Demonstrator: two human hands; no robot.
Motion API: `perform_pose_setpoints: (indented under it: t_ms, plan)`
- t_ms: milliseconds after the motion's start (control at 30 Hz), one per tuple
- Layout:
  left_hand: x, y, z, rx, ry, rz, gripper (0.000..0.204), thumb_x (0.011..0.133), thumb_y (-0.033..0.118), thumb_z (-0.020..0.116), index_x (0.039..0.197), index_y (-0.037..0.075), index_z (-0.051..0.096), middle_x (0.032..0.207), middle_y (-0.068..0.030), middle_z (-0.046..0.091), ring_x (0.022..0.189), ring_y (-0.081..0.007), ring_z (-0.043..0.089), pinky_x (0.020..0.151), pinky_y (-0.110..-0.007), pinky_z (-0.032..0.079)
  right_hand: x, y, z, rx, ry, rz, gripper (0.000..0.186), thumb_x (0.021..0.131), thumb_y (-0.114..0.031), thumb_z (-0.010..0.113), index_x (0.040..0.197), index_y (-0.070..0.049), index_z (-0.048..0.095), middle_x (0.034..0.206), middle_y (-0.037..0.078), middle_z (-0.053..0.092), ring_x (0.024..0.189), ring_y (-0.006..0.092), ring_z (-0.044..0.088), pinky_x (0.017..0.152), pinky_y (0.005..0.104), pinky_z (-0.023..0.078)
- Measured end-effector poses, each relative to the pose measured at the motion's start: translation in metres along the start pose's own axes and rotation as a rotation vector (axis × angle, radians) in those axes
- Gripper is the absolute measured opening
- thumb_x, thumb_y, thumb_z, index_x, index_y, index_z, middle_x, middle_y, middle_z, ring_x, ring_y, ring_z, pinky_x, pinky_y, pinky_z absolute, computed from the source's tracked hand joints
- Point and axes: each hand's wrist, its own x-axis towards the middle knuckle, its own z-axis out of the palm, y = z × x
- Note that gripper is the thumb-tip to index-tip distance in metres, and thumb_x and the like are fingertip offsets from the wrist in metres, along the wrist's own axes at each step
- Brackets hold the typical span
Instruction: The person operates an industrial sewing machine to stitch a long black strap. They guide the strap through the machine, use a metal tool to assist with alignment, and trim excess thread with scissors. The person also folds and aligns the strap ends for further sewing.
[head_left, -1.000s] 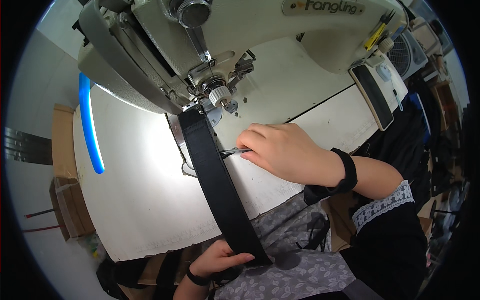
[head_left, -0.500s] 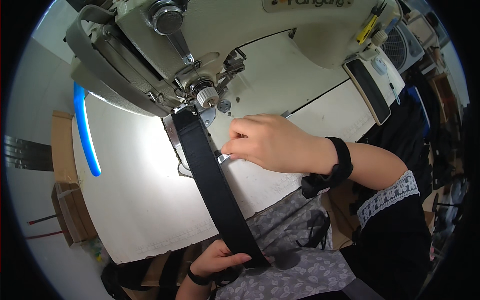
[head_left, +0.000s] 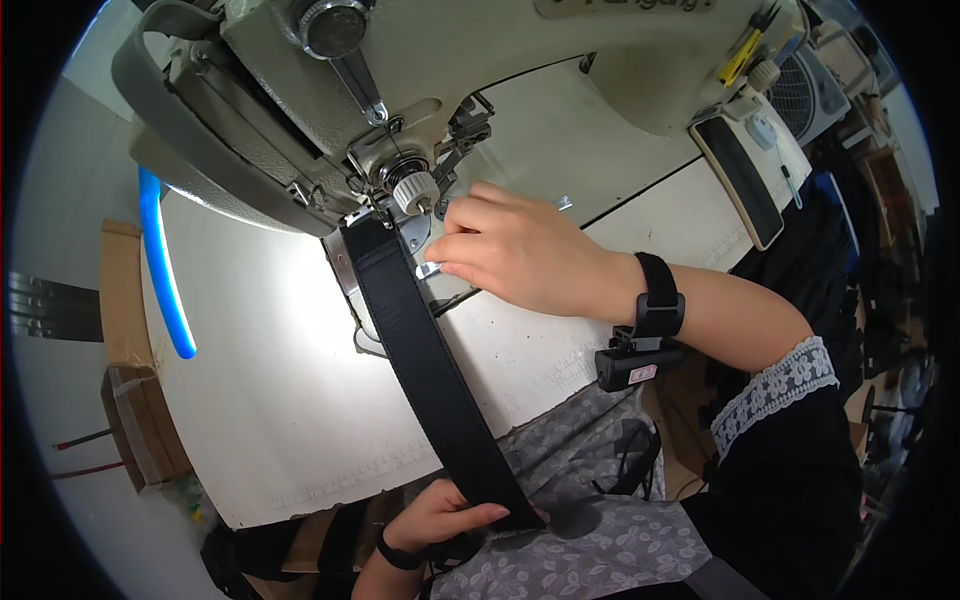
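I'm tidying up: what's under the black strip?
White tabletop shows along both sides of the black strip, patterned grey cloth beside its near end; whatever the strip covers is hidden.

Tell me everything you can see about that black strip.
The black strip is long, flat and fabric-like, with stitching along its edge and a crosswise seam near its upper end, under the head of the sewing machine. It slants over the white table and past its near edge, where the left hand grips it, thumb on top.
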Motion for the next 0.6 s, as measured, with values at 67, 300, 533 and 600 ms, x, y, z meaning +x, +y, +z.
perform_pose_setpoints:
  t_ms: [67, 300, 533, 600]
  plan:
    - [-0.007, -0.018, -0.011, 0.079, 0.071, -0.073, 0.023, 0.097, 0.011, 0.061, 0.111, -0.005, 0.069, 0.100, -0.0068, 0.071, 0.086, -0.0085, 0.061, 0.074, -0.021, 0.047, 0.000, 0.000, 0.000, 0.006, -0.015, 0.012, 0.010, 0.082, -0.010, 0.068, 0.091, -0.009, 0.070, 0.086, 0.002, 0.057, 0.090, 0.0192, 0.056, 0.072, 0.0304, 0.052]
    - [-0.009, -0.030, -0.019, 0.149, 0.133, -0.125, 0.023, 0.097, 0.017, 0.065, 0.108, -0.002, 0.071, 0.087, 0.0036, 0.067, 0.078, -0.0014, 0.054, 0.067, -0.018, 0.043, -0.003, -0.001, 0.004, 0.005, -0.006, 0.034, 0.009, 0.081, -0.009, 0.068, 0.090, -0.009, 0.070, 0.084, 0.001, 0.054, 0.086, 0.0185, 0.055, 0.071, 0.0296, 0.051]
    - [-0.007, -0.017, -0.013, 0.153, 0.117, -0.091, 0.024, 0.097, 0.018, 0.064, 0.108, -0.003, 0.070, 0.089, 0.0034, 0.068, 0.081, -0.0023, 0.055, 0.070, -0.019, 0.044, -0.003, -0.006, 0.002, -0.018, -0.031, 0.064, 0.017, 0.080, -0.010, 0.074, 0.097, -0.008, 0.074, 0.086, 0.001, 0.054, 0.083, 0.0179, 0.053, 0.070, 0.0290, 0.049]
    - [-0.007, -0.018, -0.014, 0.147, 0.105, -0.111, 0.025, 0.097, 0.018, 0.064, 0.109, -0.003, 0.070, 0.090, 0.0032, 0.068, 0.082, -0.0025, 0.055, 0.071, -0.019, 0.045, -0.003, -0.007, 0.003, -0.023, 0.006, 0.057, 0.010, 0.080, -0.008, 0.070, 0.090, -0.008, 0.069, 0.084, 0.001, 0.052, 0.083, 0.0186, 0.053, 0.069, 0.0291, 0.050]
